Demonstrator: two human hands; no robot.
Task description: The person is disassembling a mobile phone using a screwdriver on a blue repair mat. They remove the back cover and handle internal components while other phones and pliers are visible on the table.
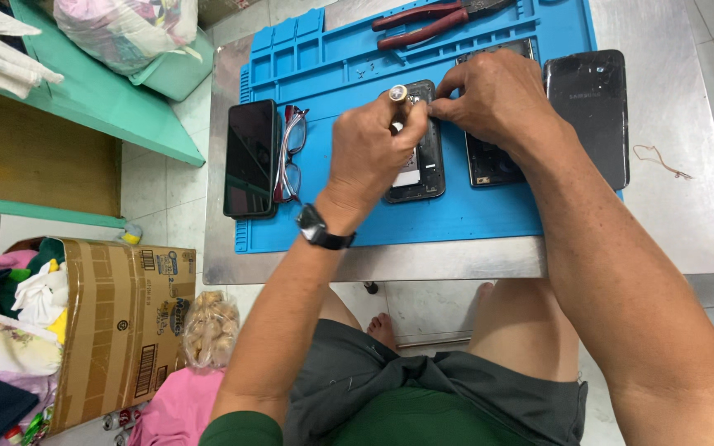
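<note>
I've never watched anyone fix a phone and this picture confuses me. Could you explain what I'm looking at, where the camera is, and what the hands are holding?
The camera sits on the person's head, looking down past their lap at a metal table. On it lies a blue work mat. The left hand holds a small screwdriver upright over an opened phone; the right hand steadies that phone's top edge. Also on the mat: a dark phone, folded glasses, red-handled pliers, another opened part and a black back cover.
</note>
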